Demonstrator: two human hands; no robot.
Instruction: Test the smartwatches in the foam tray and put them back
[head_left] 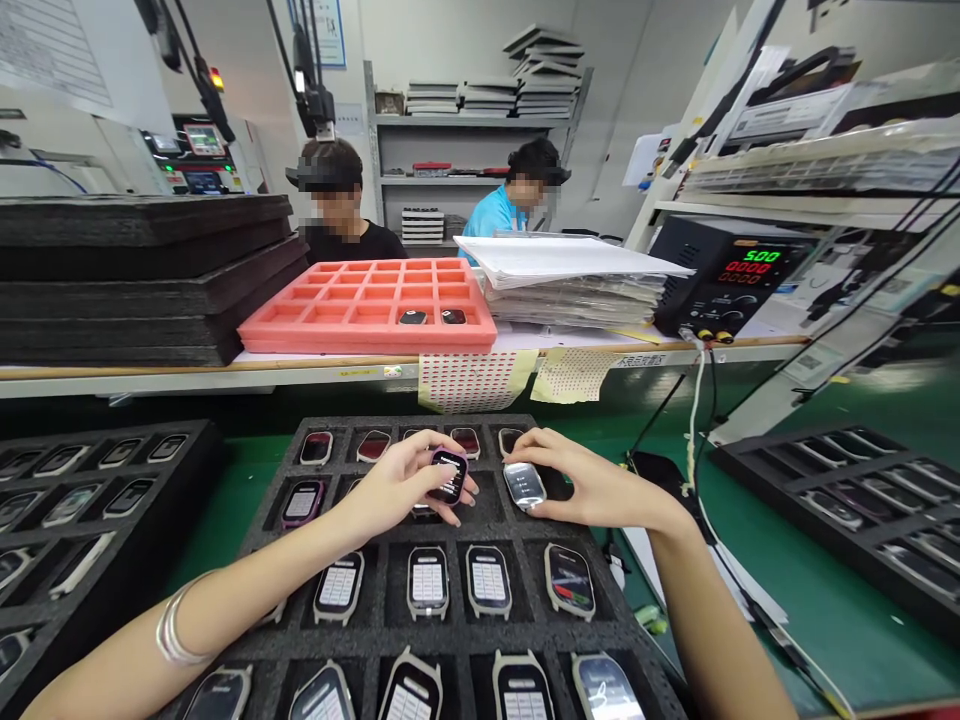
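Note:
A black foam tray with pockets full of smartwatch bodies lies in front of me on the green bench. My left hand pinches a dark-screened watch body just above the tray's second row. My right hand grips a silver-faced watch body beside it, fingers curled round its edge. Several watch bodies with lit screens sit in the row below both hands.
Further black trays of watch bodies lie at the left and right. On the raised shelf stand a pink tray, stacked black foam, a paper pile and a power supply with cables. Two people sit beyond.

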